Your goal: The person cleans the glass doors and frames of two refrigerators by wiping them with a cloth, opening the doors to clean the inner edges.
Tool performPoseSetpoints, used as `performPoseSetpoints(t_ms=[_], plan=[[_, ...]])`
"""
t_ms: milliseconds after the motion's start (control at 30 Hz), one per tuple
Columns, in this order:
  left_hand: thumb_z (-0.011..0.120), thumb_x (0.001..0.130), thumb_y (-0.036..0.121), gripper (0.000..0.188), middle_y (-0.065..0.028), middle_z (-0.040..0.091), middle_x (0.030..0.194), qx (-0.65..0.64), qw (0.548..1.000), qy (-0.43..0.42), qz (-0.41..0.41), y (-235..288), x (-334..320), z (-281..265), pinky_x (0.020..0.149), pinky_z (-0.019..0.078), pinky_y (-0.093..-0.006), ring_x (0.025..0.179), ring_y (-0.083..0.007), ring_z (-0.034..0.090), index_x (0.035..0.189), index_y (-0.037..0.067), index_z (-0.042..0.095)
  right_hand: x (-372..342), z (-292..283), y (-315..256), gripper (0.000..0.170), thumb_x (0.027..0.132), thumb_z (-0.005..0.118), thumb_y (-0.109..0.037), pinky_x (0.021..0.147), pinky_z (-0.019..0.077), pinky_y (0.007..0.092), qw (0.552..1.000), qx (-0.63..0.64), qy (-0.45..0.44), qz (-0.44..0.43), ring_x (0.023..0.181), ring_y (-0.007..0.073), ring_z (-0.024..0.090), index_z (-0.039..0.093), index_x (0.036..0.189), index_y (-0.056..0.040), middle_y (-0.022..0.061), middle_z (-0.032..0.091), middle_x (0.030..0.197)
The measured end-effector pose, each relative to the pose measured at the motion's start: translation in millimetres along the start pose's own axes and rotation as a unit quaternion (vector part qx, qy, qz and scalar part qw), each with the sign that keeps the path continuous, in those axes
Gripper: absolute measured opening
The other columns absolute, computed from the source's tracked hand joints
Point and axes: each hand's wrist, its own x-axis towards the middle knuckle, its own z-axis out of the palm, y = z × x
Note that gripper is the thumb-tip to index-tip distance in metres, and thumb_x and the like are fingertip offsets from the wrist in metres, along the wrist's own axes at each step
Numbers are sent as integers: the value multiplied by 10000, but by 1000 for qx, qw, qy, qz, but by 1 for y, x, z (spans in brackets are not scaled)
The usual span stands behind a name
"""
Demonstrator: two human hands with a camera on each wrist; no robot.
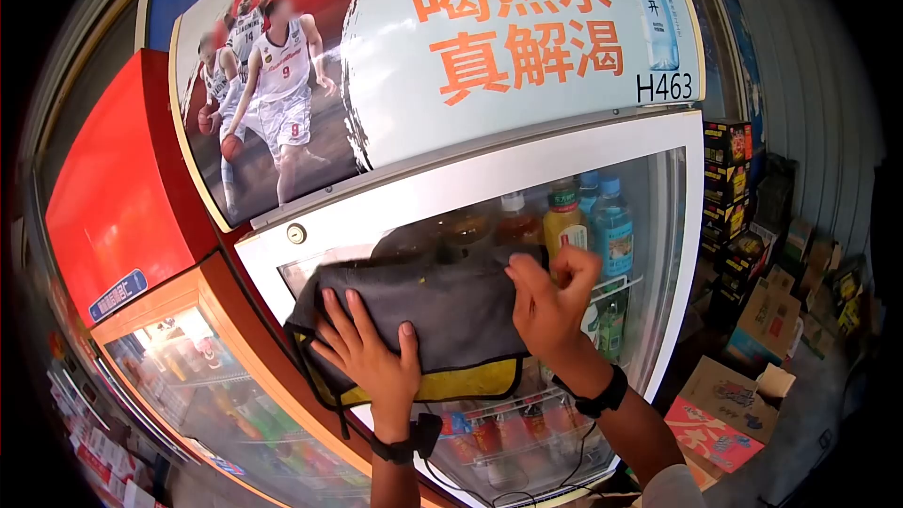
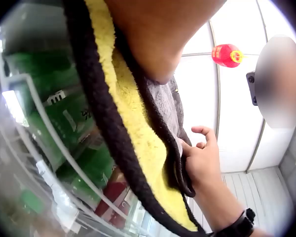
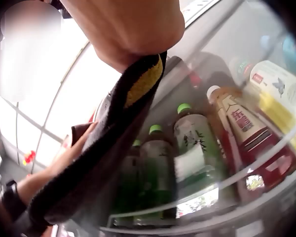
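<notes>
A grey and yellow towel (image 1: 442,306) with black edging lies against the glass door (image 1: 649,216) of a white drinks fridge. My left hand (image 1: 372,348) rests on its grey side, fingers spread and straight. At the towel's upper right, my right hand (image 1: 560,306) pinches the edge between thumb and curled fingers. The yellow underside (image 2: 133,123) shows along the folded lower edge in the left wrist view. Behind the glass in the right wrist view stand green-capped bottles (image 3: 195,138) and a red drink bottle (image 3: 251,133).
Left of the white fridge stands a second fridge with an orange frame (image 1: 202,296) and red top (image 1: 132,179). Cardboard boxes (image 1: 724,400) pile up on the floor at right. A printed sign panel (image 1: 527,28) tops the white fridge. Thin cables (image 1: 564,482) hang below my wrists.
</notes>
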Motion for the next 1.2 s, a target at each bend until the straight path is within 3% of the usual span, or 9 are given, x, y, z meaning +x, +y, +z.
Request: performPoseSetpoints(t_ms=[167,333,433,567,667,800,900,1067,1200], plan=[[428,901,392,699,-194,173,1538,5,1000,6,-9,6,-15,6,1100,10,-573,1411,-414,128,1461,16,242,-12,-4,-10,398,595,629,-25,602,272,353,975,-169,-86,-111,626,189,408,645,990,-76,15,413,700],[449,882,391,716,-192,171,1539,3,1000,12,7,4,-9,7,1093,31,-586,1399,-428,148,1464,28,245,-12,-17,-74,586,772,658,-199,880,399,356,940,-214,-263,40,1174,286,496,462,1264,53,169,463,1316],[541,819,416,690,-132,290,1510,-13,996,12,89,-2,36,-8,1078,120,-584,1301,-428,306,1417,107,391,-15,22,-91,694,779,666,-252,1044,327,421,966,-65,-232,88,1301,356,392,390,1330,69,210,368,1411],[477,892,377,619,-126,260,1527,-4,996,66,57,-26,62,-17,1116,80,-540,1406,-387,184,1436,107,361,0,74,-81,844,785,641,-381,1087,295,355,979,-6,-206,-1,1378,347,284,293,1403,77,221,257,1491],[268,994,430,596,-192,229,1522,-19,989,145,4,-44,12,5,1113,120,-527,1406,-403,167,1452,50,294,-3,75,-82,774,843,535,-411,1070,306,329,911,95,-395,-70,1354,269,335,292,1432,28,183,266,1504],[189,963,549,722,-220,183,1527,89,989,94,-77,-41,-30,36,1113,111,-537,1409,-416,131,1454,26,269,-38,73,-64,621,905,471,-249,843,406,208,889,-94,-314,-321,949,83,533,297,1452,-13,79,263,1535],[159,960,558,740,-178,173,1543,23,994,109,-2,-17,14,29,1104,81,-566,1412,-421,117,1442,8,273,5,53,-43,679,860,555,-288,931,412,245,920,106,-366,-97,1170,152,509,330,1440,-17,98,273,1525],[336,956,402,616,-176,214,1531,7,994,34,106,59,48,2,1094,102,-574,1386,-438,185,1458,49,282,9,13,-16,627,819,588,-299,1049,306,462,984,-80,-159,31,1369,291,322,441,1355,-8,105,355,1481],[242,955,496,676,-169,229,1528,-45,999,20,10,48,-5,20,1075,128,-582,1338,-444,266,1452,41,292,-11,18,-20,658,822,542,-278,1091,294,313,964,-62,-241,-98,1392,227,291,390,1394,9,92,318,1503]])
